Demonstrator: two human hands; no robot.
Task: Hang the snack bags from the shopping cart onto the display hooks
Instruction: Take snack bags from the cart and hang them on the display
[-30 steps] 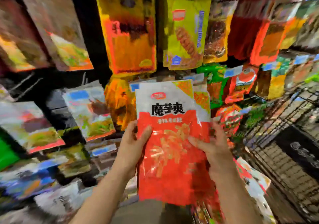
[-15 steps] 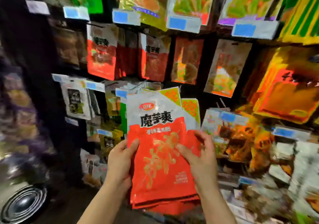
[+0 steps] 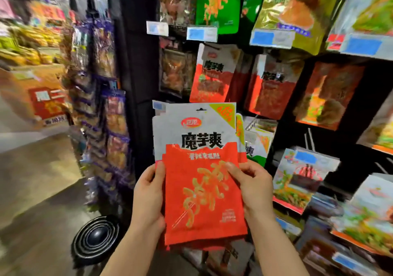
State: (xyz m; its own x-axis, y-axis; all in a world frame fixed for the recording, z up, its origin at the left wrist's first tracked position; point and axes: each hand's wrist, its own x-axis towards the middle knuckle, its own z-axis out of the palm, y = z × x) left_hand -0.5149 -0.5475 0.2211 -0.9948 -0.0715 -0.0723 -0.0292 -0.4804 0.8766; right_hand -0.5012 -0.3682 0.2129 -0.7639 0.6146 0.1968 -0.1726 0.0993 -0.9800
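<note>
While held upright before the display, a stack of red snack bags [image 3: 204, 190] is gripped by left hand [image 3: 148, 201] and right hand [image 3: 253, 188]; hook not yet reached; alignment of the hang hole [image 3: 201, 110] with a hook is judged next.

We hold a stack of snack bags [image 3: 204, 169] upright in front of the display rack [image 3: 331, 109], our left hand [image 3: 148, 199] on its left edge and our right hand [image 3: 253, 190] on its right. Behind it hang more bags [image 3: 212, 73] in rows, with price tags [image 3: 202, 33] above them. A round floor fitting [image 3: 95, 238] lies at lower left.
</note>
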